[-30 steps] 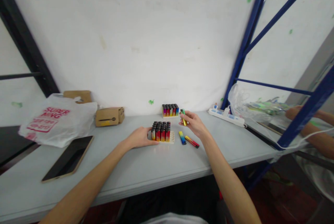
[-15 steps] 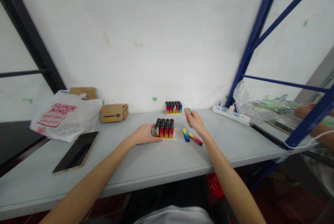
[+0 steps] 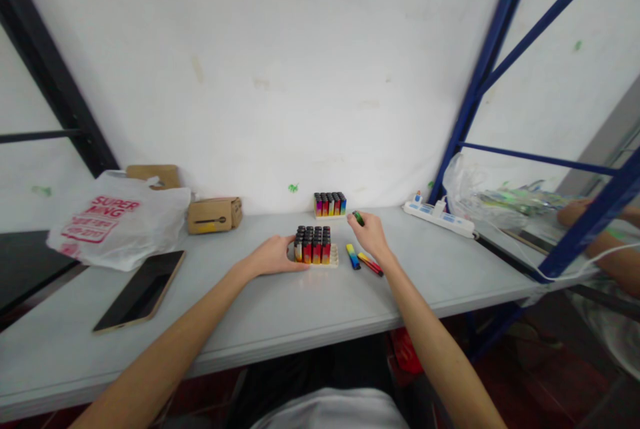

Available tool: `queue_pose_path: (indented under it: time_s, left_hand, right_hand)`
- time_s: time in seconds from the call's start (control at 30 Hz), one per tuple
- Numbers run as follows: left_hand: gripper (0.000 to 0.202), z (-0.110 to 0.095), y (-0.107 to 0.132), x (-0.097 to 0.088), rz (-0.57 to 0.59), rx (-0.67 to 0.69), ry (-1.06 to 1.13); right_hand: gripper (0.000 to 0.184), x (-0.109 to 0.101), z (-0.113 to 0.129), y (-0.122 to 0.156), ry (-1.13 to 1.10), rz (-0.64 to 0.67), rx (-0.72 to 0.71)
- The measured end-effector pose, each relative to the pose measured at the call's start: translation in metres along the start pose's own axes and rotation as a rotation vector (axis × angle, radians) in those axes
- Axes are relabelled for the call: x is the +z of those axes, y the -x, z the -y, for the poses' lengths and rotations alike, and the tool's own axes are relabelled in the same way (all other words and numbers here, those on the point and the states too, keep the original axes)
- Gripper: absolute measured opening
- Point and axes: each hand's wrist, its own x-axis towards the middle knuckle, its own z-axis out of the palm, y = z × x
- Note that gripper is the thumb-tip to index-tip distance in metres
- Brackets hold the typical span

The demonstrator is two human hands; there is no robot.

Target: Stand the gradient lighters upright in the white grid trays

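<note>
My left hand [image 3: 273,255] grips the left side of a white tray [image 3: 334,257], thumb behind and fingers along the front. Several upright lighters [image 3: 313,246] with black tops and red-to-yellow bodies stand in it, while bare slots show at its right end. Pinched in my right hand [image 3: 370,232] is a green lighter [image 3: 359,218], its black part showing; the fingers hide the rest. Below that hand lie a blue-and-yellow lighter [image 3: 353,257] and red-and-yellow lighters [image 3: 371,264], flat on the table. A second filled lighter tray [image 3: 331,217] stands behind, close to the wall.
A phone [image 3: 141,292], a white plastic bag [image 3: 120,219] and a small cardboard box [image 3: 215,215] are on the left. At the right are a power strip [image 3: 440,218], clear plastic packaging [image 3: 475,195] and a blue rack post [image 3: 575,235]. Another person's arm [image 3: 610,249] shows beyond it.
My right hand has turned the green lighter, so more of its body and black part shows. My left hand stays on the tray. The whole view has shifted slightly.
</note>
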Motion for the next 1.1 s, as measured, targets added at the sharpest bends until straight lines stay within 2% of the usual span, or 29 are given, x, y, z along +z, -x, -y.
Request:
queue_pose_path:
  time_s: [0.2,0.37,0.5,0.67,0.93,1.1]
  left_hand:
    - [0.071,-0.001,0.001,-0.001,0.010,0.010,0.009]
    - [0.073,0.002,-0.001,-0.001,0.047,0.013,0.064]
    - [0.072,0.004,-0.003,-0.002,0.080,0.017,0.138]
    - [0.071,0.007,-0.002,-0.002,0.092,0.026,0.201]
    - [0.069,0.005,0.000,-0.002,0.089,0.023,0.165]
    - [0.069,0.003,0.001,-0.004,0.081,0.028,0.142]
  right_hand:
    - [0.032,0.002,-0.007,0.002,-0.084,0.201,-0.070]
    - [0.037,0.005,-0.004,0.004,-0.085,0.343,-0.257]
    - [0.046,0.003,0.001,0.006,-0.013,0.390,-0.228]
    - [0.047,0.000,-0.005,0.006,-0.017,0.437,-0.217]
    - [0.039,0.002,-0.020,0.002,0.025,0.460,-0.290]
    - [0.024,0.008,-0.021,0.003,0.067,0.525,-0.322]
